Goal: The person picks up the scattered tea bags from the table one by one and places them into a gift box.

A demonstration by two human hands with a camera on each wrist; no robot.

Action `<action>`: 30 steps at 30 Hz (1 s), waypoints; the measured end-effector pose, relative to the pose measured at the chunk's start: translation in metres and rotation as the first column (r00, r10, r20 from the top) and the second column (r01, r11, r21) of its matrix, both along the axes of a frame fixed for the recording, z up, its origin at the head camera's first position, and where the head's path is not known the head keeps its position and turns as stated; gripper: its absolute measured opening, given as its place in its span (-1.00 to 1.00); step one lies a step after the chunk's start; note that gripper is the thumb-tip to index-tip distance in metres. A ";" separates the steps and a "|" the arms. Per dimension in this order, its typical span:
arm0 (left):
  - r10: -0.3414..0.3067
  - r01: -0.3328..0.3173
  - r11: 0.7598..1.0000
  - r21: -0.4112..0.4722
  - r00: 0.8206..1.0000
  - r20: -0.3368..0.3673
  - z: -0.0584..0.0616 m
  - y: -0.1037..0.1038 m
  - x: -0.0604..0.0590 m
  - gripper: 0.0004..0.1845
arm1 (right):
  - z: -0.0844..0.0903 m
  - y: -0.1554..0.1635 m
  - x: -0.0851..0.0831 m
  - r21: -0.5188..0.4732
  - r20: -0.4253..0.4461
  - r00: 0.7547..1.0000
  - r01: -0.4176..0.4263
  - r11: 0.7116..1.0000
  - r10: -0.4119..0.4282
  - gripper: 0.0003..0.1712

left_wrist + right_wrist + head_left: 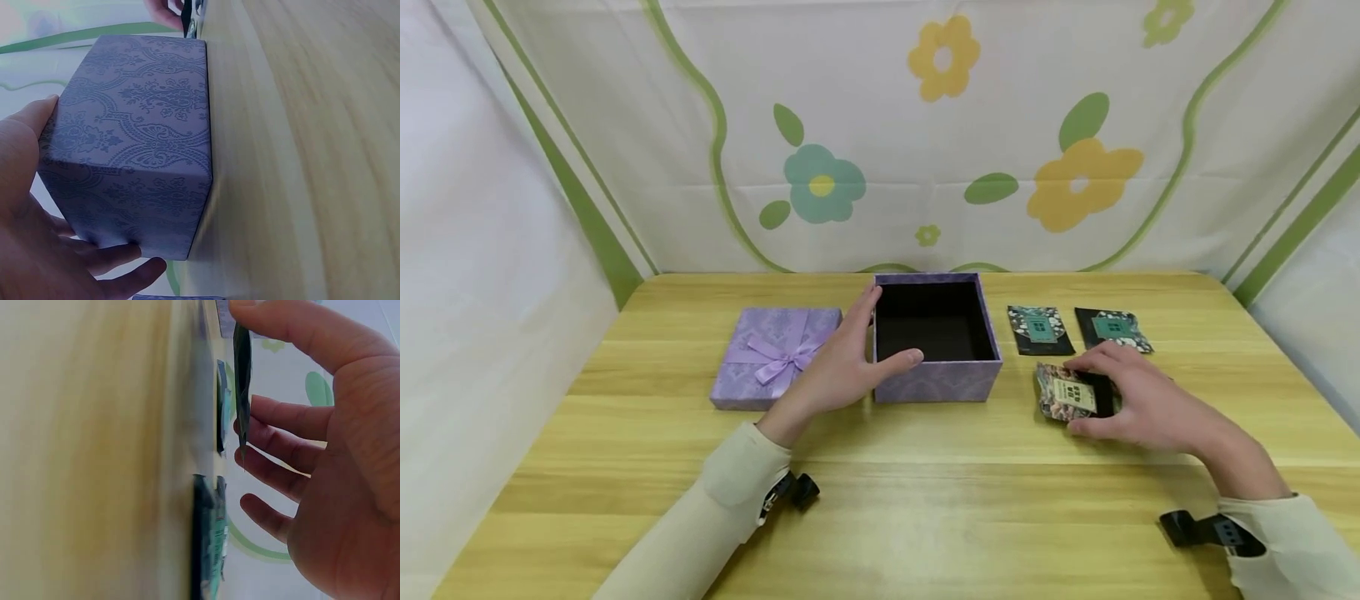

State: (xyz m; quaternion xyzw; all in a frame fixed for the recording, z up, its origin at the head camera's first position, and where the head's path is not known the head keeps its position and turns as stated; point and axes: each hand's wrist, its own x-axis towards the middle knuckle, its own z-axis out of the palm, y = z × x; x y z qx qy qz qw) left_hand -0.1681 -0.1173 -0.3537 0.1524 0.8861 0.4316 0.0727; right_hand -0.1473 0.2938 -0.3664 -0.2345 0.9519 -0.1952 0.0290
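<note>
An uncovered purple patterned box (pixel 934 382) with a black inside stands on the wooden table. My left hand (pixel 846 358) touches it at the near left corner, thumb at the front rim and fingers along the left side; in the left wrist view the fingers lie fairly straight against the box (pixel 134 144). To the right, my right hand (pixel 1138 400) pinches a flat floral packet (pixel 1067 393) with a cream label between thumb and fingers. The right wrist view shows this packet (pixel 242 381) edge-on, raised off the table. Part of it is hidden by the hand.
Left of the box lies its purple lid (pixel 760 354) with a ribbon bow, partly behind my left arm. Two black floral packets with teal labels, one (pixel 1040 330) nearer the box and another (pixel 1112 328) farther right, lie behind my right hand. A floral cloth (pixel 880 225) hangs behind the table.
</note>
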 end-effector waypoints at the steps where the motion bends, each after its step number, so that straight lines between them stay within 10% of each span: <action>1: -0.003 0.003 1.000 -0.003 1.000 -0.001 0.000 0.001 0.000 0.19 | 0.002 0.000 0.000 0.001 0.000 1.000 -0.001 1.000 0.001 -0.12; 30: 0.010 -0.009 1.000 -0.030 1.000 0.013 0.000 0.003 -0.002 0.21 | 0.096 -0.048 -0.047 -0.041 -0.025 0.997 -0.078 0.996 0.077 -0.16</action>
